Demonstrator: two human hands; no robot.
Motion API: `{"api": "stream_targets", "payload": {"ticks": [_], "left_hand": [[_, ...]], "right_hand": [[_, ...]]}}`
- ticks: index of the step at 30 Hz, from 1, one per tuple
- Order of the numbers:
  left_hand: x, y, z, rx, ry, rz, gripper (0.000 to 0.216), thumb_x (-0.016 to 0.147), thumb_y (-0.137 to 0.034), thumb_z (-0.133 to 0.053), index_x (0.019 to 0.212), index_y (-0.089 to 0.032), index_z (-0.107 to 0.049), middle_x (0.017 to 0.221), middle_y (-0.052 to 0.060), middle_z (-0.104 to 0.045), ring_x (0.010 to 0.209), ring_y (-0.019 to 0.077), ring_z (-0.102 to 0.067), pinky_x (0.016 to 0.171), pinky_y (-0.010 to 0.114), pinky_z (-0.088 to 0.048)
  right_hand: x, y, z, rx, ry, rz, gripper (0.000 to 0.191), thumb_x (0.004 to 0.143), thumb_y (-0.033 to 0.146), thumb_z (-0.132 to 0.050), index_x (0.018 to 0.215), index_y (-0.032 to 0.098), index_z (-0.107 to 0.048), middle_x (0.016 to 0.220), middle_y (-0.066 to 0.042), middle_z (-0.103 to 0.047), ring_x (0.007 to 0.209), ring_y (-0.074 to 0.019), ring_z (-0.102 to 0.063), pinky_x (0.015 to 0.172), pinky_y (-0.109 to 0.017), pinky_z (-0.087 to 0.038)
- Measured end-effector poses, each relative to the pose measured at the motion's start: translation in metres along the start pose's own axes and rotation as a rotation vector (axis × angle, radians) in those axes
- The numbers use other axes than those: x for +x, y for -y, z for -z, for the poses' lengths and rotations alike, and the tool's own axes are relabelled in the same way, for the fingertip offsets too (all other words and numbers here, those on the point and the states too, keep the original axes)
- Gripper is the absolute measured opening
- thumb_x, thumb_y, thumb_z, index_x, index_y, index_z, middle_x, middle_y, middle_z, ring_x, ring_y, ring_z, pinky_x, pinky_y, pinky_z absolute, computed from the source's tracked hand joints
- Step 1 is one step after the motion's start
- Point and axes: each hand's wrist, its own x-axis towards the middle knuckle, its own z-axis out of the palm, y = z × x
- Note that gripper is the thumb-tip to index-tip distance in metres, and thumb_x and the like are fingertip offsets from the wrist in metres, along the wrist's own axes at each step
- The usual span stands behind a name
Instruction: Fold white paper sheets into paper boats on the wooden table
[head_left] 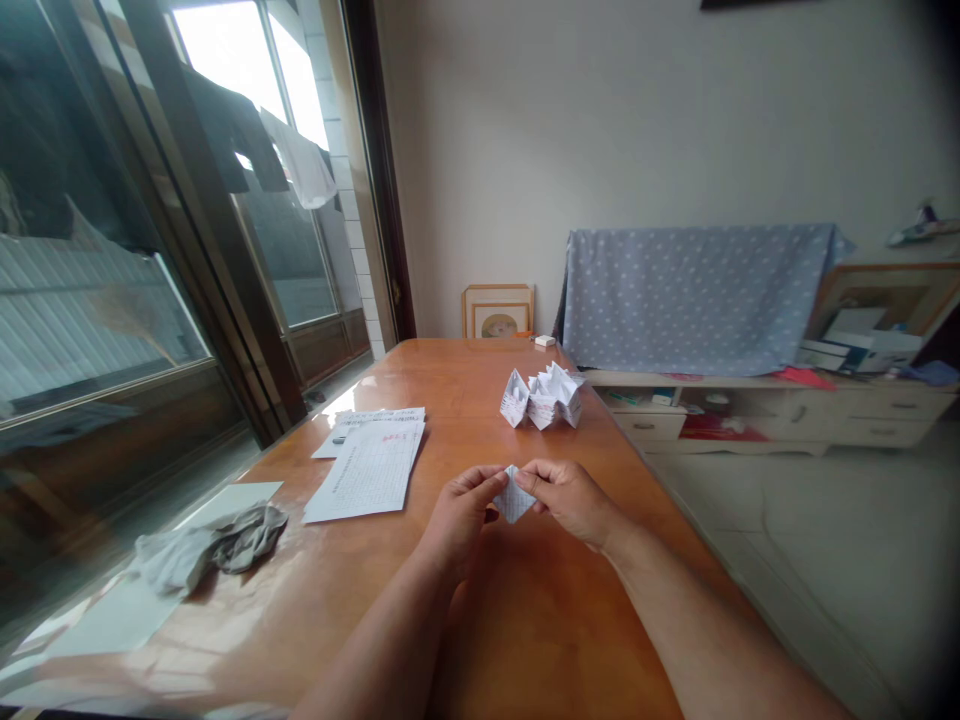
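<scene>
Both left hand (pixel 463 505) and right hand (pixel 574 500) pinch folded paper (pixel 513 500), corner down, long axis vertical in view

Folded printed paper (pixel 513 500), diamond-shaped, corner down, pinched at both sides

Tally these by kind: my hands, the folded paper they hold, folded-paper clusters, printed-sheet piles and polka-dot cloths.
Hands: 2, left hand and right hand
Held folded paper: 1
Folded-paper cluster: 1
Printed-sheet pile: 1
Polka-dot cloth: 1
Total: 6
</scene>
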Motion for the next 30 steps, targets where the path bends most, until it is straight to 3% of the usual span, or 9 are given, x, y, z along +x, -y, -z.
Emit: {"api": "stream_targets", "payload": {"ticks": [23,30], "left_hand": [[-0.0006,-0.0027,-0.0025,-0.145,-0.016,0.009,0.033,0.073,-0.042,-0.082,0.091,-0.017,-0.071,0.081,0.005,-0.066,0.072,0.0160,-0.060,0.066,0.028,-0.047],[-0.0018,-0.0059,-0.0035,-0.263,-0.071,-0.016,0.028,0.075,-0.038,-0.081,0.088,-0.018,-0.066,0.082,0.002,-0.063,0.070,0.0117,-0.057,0.064,0.023,-0.047]], "right_hand": [[0.0004,-0.0039,-0.0047,0.020,-0.015,0.044,0.037,0.087,0.054,-0.064,0.083,0.018,-0.073,0.072,-0.001,-0.064,0.065,-0.0146,-0.052,0.064,-0.028,-0.042],[0.0032,-0.0062,-0.0075,0.102,-0.161,0.042,0.035,0.088,0.052,-0.064,0.089,0.018,-0.074,0.080,-0.003,-0.068,0.070,-0.0154,-0.055,0.064,-0.028,-0.042]]}}
